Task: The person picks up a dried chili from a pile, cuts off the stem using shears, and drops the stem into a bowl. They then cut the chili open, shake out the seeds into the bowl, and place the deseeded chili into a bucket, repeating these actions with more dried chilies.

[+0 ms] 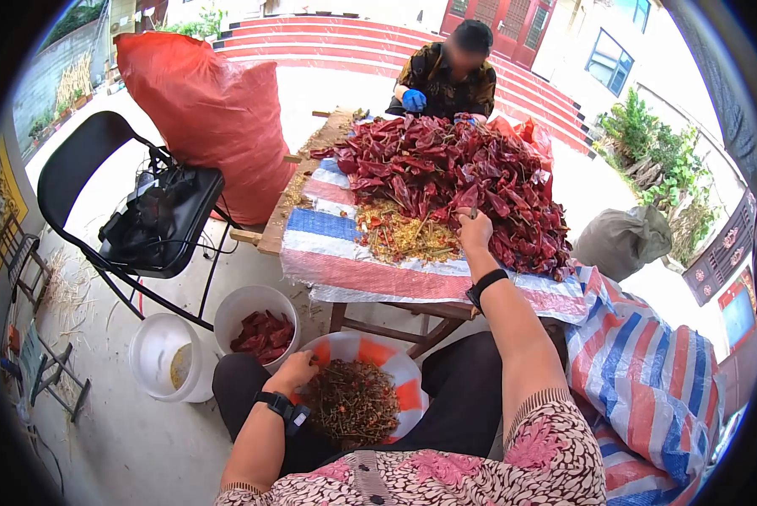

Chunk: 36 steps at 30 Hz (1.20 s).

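Observation:
Dried red chillies [459, 164] are heaped over the far and right parts of the table. My right hand [475, 229] reaches to the near edge of this heap, fingers closed. A small dark object shows at its fingertips, too small to name surely. Between my knees sits a basin [408, 371] holding chilli stems and bits [353, 401]. At the basin's left rim is my left hand [297, 371], its fingers curled; what they hold, if anything, is hidden. Just beyond it stands a white bucket [227, 316] with red chillies [263, 336] inside.
Loose yellow seeds [408, 236] lie on the striped sheet [370, 282] covering the table. Across it sits a person [446, 80] wearing a blue glove. A second white bucket [155, 346], a black folding chair [155, 253] and a large red sack [218, 126] stand left; striped sheeting [648, 363] hangs right.

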Tool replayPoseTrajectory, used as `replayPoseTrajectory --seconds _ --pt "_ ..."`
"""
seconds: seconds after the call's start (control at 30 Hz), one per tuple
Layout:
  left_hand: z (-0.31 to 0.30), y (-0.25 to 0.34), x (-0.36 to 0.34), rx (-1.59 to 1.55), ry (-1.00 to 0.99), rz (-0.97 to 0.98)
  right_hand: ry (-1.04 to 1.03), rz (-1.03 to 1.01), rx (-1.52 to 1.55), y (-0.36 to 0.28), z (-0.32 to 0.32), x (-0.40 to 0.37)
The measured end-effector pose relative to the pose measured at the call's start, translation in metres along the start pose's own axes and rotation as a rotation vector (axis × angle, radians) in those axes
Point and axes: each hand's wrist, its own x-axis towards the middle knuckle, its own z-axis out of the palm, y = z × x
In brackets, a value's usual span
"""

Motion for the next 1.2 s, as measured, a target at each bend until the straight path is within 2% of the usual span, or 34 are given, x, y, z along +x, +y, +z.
replayPoseTrajectory --seconds 0.13,0.23,0.3,0.37,0.4,0.47,0.57,0.67,0.7,0.8,0.9,0.93,1.03,1.13,1.17,1.2 --pt "-0.005 0.007 -0.004 -0.141 0.147 0.154 -0.048 -0.069 0.166 -0.045 -0.023 -0.06" --pt "-0.015 0.031 -0.006 -0.376 0.334 0.23 -0.276 -0.033 0.313 -0.085 -0.05 -0.134" --pt "-0.033 0.073 -0.02 -0.606 0.429 0.237 -0.486 0.009 0.331 -0.101 -0.065 -0.174" --pt "-0.058 0.114 -0.039 -0.178 0.651 0.508 -0.709 0.118 0.281 -0.115 -0.076 -0.21" --pt "-0.068 0.132 -0.049 -0.099 0.641 0.561 -0.804 0.19 0.262 -0.121 -0.078 -0.226" --pt "-0.081 0.157 -0.066 0.064 0.592 0.659 -1.003 0.198 0.229 -0.118 -0.079 -0.246" --pt "-0.076 0.159 -0.074 0.19 0.548 0.705 -1.157 0.324 0.258 -0.129 -0.082 -0.269" --pt "-0.065 0.147 -0.077 -0.246 0.236 0.647 -1.135 0.38 0.351 -0.127 -0.08 -0.277" --pt "-0.062 0.149 -0.082 -0.257 0.218 0.585 -1.087 0.375 0.447 -0.121 -0.077 -0.281" --pt "-0.053 0.149 -0.091 -0.702 0.106 0.456 -1.082 0.267 0.465 -0.12 -0.075 -0.295" --pt "-0.046 0.148 -0.093 -0.927 0.049 0.482 -1.015 0.145 0.419 -0.12 -0.073 -0.303" --pt "-0.046 0.151 -0.096 -0.956 0.063 0.452 -0.989 0.092 0.415 -0.118 -0.071 -0.306" --pt "-0.051 0.16 -0.104 -0.968 0.106 0.378 -0.729 -0.564 0.24 -0.107 -0.061 -0.309" --pt "-0.044 0.162 -0.105 -0.841 0.203 0.497 -0.685 -0.535 0.251 -0.11 -0.064 -0.317" --pt "-0.041 0.169 -0.106 -0.73 0.327 0.571 -0.643 -0.549 0.231 -0.109 -0.063 -0.321" --pt "-0.038 0.172 -0.105 -0.686 0.361 0.562 -0.6 -0.565 0.212 -0.11 -0.063 -0.325"
